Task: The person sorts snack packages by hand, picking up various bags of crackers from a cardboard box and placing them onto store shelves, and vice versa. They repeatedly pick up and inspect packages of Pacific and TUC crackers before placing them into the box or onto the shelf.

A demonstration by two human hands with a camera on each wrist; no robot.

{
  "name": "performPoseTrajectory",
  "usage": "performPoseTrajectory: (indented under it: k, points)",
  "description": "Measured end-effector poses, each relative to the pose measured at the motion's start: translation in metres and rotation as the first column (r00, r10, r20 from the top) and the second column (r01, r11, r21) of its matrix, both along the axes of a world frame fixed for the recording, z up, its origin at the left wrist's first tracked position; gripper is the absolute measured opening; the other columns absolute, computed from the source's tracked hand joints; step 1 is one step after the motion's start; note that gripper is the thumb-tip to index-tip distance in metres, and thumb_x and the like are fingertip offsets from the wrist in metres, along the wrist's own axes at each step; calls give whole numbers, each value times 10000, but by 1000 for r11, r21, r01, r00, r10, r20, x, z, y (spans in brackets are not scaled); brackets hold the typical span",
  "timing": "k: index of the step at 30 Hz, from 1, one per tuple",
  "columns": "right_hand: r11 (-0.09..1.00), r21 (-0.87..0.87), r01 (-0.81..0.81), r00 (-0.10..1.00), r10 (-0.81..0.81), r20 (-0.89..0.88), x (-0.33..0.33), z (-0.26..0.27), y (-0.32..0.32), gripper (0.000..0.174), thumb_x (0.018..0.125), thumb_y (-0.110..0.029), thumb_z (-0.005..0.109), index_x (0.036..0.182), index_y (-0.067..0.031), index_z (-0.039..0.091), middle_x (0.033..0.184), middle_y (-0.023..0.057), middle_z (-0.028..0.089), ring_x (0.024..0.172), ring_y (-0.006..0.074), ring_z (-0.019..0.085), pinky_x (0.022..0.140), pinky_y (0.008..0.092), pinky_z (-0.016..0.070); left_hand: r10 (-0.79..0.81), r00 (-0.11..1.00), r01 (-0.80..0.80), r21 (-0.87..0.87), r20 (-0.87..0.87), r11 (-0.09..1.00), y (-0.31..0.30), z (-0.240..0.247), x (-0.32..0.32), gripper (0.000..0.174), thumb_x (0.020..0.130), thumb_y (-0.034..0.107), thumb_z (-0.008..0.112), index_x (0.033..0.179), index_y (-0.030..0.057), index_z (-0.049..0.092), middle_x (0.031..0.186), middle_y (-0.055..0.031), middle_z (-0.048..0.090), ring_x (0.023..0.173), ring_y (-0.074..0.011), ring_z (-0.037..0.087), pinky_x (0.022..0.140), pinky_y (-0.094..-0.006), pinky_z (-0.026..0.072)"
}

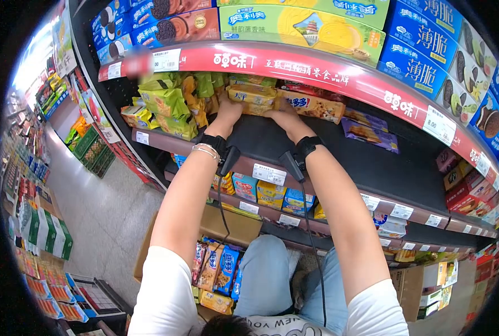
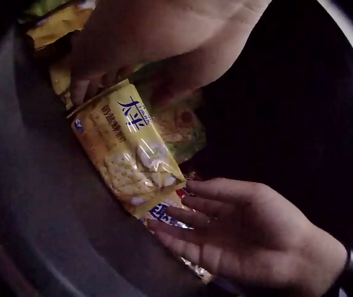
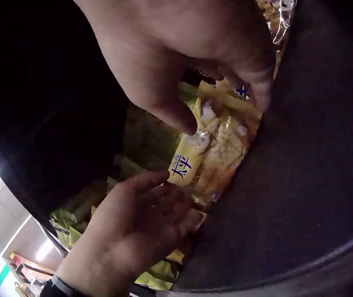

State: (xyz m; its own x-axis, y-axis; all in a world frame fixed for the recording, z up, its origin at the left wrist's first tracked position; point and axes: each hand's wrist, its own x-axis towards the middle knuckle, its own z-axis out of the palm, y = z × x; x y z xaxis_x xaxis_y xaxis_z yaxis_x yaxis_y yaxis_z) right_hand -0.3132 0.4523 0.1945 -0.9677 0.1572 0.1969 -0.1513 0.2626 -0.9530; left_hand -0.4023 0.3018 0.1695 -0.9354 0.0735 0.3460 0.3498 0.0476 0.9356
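Observation:
A yellow pack of crackers (image 1: 252,96) lies on the dark middle shelf in the head view, between both hands. My left hand (image 1: 226,116) is at its left end, fingers reaching along the edge. At the other end my right hand (image 1: 287,116) touches the pack with its fingertips. In the left wrist view the cracker pack (image 2: 127,145) lies face up, and the right hand (image 2: 250,229) has its fingers stretched out toward the corner. From the right wrist, the left hand (image 3: 139,216) shows loosely bent fingers beside the pack.
Green snack bags (image 1: 168,103) crowd the left of the shelf; a cookie pack (image 1: 314,106) lies right of the hands, then purple packs (image 1: 370,129). The red shelf edge (image 1: 294,64) runs above. An open carton (image 1: 227,221) with several packs stands below.

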Motion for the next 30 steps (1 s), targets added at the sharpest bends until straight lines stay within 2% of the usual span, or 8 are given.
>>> performPoseTrajectory:
  k: [6, 9, 12, 13, 16, 20, 26, 30]
  points:
    - [1000, -3, -11, 999, 12, 33, 9, 3, -1, 582, 728, -147, 670, 1239, 40, 463, 1242, 153, 512, 1168, 235, 458, 970, 287, 342, 8, 998, 0, -127, 65, 992, -3, 2, 15, 514, 806, 31, 558, 1290, -28, 394, 1202, -147, 540, 1077, -221, 514, 922, -307, 379]
    - [998, -55, -18, 992, 11, -127, -2, -19, 7, 536, 748, -97, 653, 1231, 39, 464, 1210, 147, 530, 1128, 229, 492, 946, 281, 366, 4, 996, -10, -67, -93, 998, -10, -18, 5, 445, 732, 54, 623, 1161, 6, 517, 1067, -158, 605, 1075, -275, 541, 892, -321, 417]
    - [996, -35, 82, 970, -88, -227, 22, -24, 7, 497, 765, -61, 643, 1220, 39, 467, 1177, 142, 544, 1081, 205, 522, 914, 279, 395, 77, 953, -105, -83, -292, 991, -18, -32, 22, 467, 727, 54, 629, 1171, -18, 504, 1066, -177, 597, 1054, -277, 547, 894, -332, 416]
    - [997, -7, 81, 955, -80, -287, 37, -22, 5, 535, 775, -77, 653, 1248, 51, 439, 1186, 153, 539, 1084, 198, 521, 901, 285, 416, 1, 941, -33, -90, -339, 995, -24, -26, 42, 477, 760, 35, 609, 1212, -26, 467, 1127, -182, 556, 1071, -268, 529, 916, -342, 412]
    - [982, -188, -15, 965, -35, -259, 96, -13, -10, 612, 746, -104, 687, 1274, 43, 414, 1206, 161, 527, 1102, 215, 522, 943, 307, 406, -4, 964, 31, 95, -266, 995, -29, -17, 113, 498, 801, 10, 579, 1267, -26, 409, 1200, -180, 492, 1108, -246, 498, 948, -343, 398]
    - [963, -241, -119, 945, 35, -326, 148, -37, -20, 550, 799, -70, 663, 1282, 1, 409, 1214, 122, 508, 1106, 186, 509, 894, 330, 450, -170, 968, 197, 140, -183, 970, -54, -4, 201, 552, 844, -13, 535, 1350, 0, 316, 1310, -155, 399, 1200, -234, 435, 989, -336, 372]
    - [929, -329, -168, 974, 106, -198, 229, -72, -37, 448, 818, -53, 649, 1220, -14, 456, 1204, 86, 506, 1130, 167, 485, 847, 285, 465, -139, 990, 127, 272, 25, 954, -89, -41, 295, 585, 838, -51, 506, 1375, -12, 278, 1348, -144, 398, 1243, -234, 399, 1007, -337, 348]
    - [839, -518, -164, 985, 168, -40, 265, -121, -50, 359, 808, -5, 649, 1129, -10, 489, 1113, 83, 551, 1050, 159, 538, 833, 291, 485, -161, 976, 124, 235, 145, 964, -114, -95, 330, 555, 839, -68, 500, 1356, -37, 299, 1343, -148, 408, 1227, -221, 419, 1014, -329, 345]
